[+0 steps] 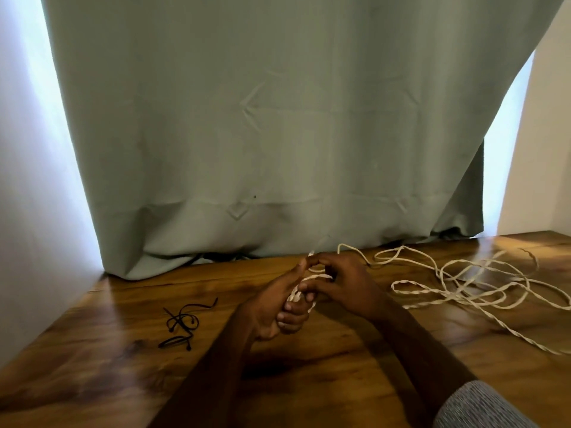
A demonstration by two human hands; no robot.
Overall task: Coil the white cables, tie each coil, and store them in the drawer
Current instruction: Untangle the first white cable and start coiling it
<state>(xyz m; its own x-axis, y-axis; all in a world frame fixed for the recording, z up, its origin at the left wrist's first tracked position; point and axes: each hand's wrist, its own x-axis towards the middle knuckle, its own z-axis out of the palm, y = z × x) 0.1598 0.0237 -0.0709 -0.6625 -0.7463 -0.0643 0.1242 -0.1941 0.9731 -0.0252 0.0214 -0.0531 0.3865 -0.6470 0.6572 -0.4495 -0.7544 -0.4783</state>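
Note:
A long white twisted cable [457,282] lies in loose tangled loops on the wooden table [92,350], right of centre. My left hand [275,307] is curled round a few turns of this cable wound across its palm and fingers. My right hand [346,282] is against it from the right, pinching the strand near the left fingertips. The cable's free end sticks up just above the hands. No drawer is in view.
Several black ties [182,322] lie in a small heap on the table to the left of my hands. A grey-green curtain [278,134] hangs behind the table's far edge, with white walls at both sides.

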